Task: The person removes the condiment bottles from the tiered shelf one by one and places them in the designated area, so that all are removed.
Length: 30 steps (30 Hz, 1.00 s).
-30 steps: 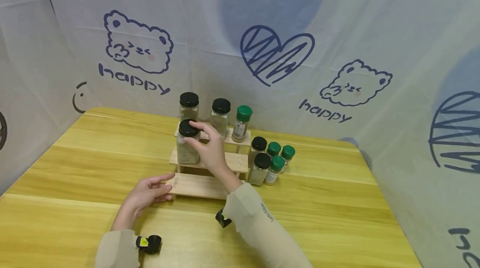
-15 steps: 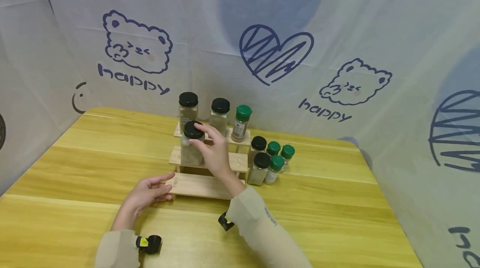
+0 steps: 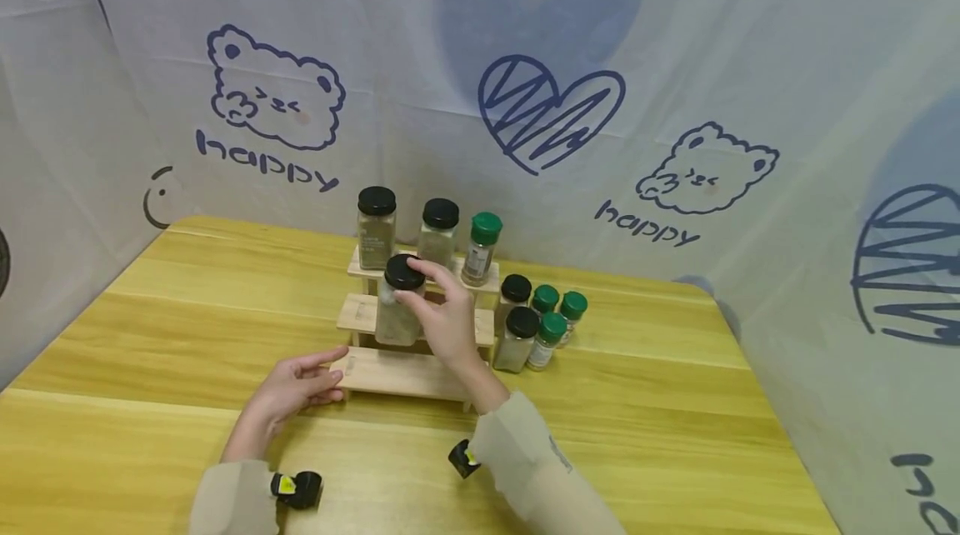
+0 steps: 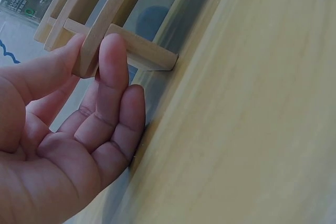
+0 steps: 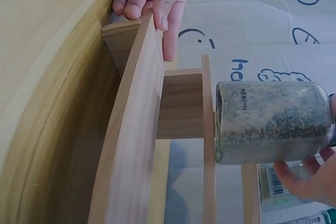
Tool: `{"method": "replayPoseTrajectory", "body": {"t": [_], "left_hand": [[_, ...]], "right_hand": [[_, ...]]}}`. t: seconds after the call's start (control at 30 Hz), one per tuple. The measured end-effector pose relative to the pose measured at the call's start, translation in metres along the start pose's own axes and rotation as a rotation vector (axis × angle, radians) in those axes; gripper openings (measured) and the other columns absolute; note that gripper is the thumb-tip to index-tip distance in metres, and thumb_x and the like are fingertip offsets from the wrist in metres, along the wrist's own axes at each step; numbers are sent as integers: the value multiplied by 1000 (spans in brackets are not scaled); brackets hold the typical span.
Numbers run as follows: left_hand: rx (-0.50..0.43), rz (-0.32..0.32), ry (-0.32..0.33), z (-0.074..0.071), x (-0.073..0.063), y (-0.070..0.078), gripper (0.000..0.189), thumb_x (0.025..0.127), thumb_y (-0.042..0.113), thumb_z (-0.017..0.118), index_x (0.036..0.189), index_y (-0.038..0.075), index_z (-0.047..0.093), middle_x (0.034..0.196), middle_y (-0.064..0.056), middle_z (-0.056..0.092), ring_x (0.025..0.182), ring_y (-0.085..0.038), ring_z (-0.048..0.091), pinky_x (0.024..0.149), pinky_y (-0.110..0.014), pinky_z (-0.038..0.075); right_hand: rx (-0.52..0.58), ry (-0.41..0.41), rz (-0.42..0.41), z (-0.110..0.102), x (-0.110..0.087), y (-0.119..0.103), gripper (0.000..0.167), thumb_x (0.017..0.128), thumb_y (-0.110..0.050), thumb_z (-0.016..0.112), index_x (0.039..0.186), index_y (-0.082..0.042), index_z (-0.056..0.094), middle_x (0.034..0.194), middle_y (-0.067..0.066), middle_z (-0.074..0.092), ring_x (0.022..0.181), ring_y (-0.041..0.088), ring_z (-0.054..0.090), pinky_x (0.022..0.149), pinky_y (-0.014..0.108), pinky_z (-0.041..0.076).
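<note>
My right hand (image 3: 450, 322) grips a square glass spice jar (image 3: 399, 314) with a black lid, near its top. Speckled, greenish-grey contents fill most of the jar (image 5: 273, 121) in the right wrist view. It stands upright at the middle tier of a three-step wooden rack (image 3: 408, 372); whether its base touches that shelf I cannot tell. At the rack's lowest step, my left hand (image 3: 294, 389) pinches the left end between thumb and fingers. The left wrist view shows this left hand (image 4: 79, 135) close up, thumb and fingertip on opposite faces of the board.
On the top tier stand two black-lidded jars (image 3: 377, 231) and a green-capped bottle (image 3: 480, 250). Right of the rack, several more jars and bottles, one a black-lidded jar (image 3: 516, 342), cluster on the wooden table (image 3: 645, 402). A printed cloth (image 3: 420, 10) hangs behind.
My right hand has brought the jar rightward along the middle tier and slightly toward me, from the shelf's left end. The left hand keeps its place on the rack.
</note>
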<state>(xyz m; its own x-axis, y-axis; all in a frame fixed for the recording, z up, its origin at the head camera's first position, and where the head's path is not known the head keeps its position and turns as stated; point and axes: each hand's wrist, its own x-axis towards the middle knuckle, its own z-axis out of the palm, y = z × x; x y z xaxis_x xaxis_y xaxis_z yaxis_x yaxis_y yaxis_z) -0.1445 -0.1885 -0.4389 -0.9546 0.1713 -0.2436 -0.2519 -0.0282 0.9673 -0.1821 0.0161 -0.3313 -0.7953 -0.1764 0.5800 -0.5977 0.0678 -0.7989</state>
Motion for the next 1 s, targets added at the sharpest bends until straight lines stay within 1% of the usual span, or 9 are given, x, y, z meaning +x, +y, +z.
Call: {"method": "replayPoseTrajectory", "body": {"t": [0.13,0.23,0.33,0.5,0.6,0.8,1.0], "left_hand": [[20,-5,8,0,0,-1,52,90,9,54,134,-4,32,86,-4,61,72,-17,63,72,-30,52],[24,-6,8,0,0,-1,52,90,10,54,134,-4,32,87,-4,61,73,-17,63,72,-30,52],[25,-6,7,0,0,0,52,90,10,54,135,-3,32,87,-4,61,73,-17,63,72,-30,52],[25,-5,7,0,-1,1,51,90,9,54,134,-4,32,85,-4,61,73,-17,63,73,-30,52],[18,-8,5,1,-1,2,51,90,8,54,134,-4,31,84,-5,61,73,-17,63,73,-30,52],[15,-14,6,1,-2,3,51,90,8,54,134,-4,31,84,-4,61,73,-18,63,73,-30,52],[7,-9,-5,0,-2,4,52,90,8,54,134,-5,31,86,-4,61,72,-18,63,73,-30,52]], "right_hand": [[17,11,7,-3,-4,0,34,74,11,65,107,15,56,109,26,54,99,35,55,71,40,52],[4,29,-14,-6,-7,2,33,73,11,65,106,15,57,108,26,55,97,34,56,71,41,52],[-6,43,-35,-8,-10,13,34,73,9,67,106,12,58,108,24,56,98,31,56,71,40,52],[-13,77,-32,-13,-15,27,37,73,3,70,108,7,60,112,18,57,102,24,55,73,37,52],[-14,92,-38,-17,-17,27,36,73,2,70,108,6,60,112,17,57,103,23,55,73,37,52],[-12,89,-42,-27,-23,25,35,73,4,69,107,8,60,111,19,57,102,25,55,73,39,52],[-32,97,-92,-37,-28,24,35,72,7,69,106,10,60,109,21,58,99,28,56,71,38,53]]}}
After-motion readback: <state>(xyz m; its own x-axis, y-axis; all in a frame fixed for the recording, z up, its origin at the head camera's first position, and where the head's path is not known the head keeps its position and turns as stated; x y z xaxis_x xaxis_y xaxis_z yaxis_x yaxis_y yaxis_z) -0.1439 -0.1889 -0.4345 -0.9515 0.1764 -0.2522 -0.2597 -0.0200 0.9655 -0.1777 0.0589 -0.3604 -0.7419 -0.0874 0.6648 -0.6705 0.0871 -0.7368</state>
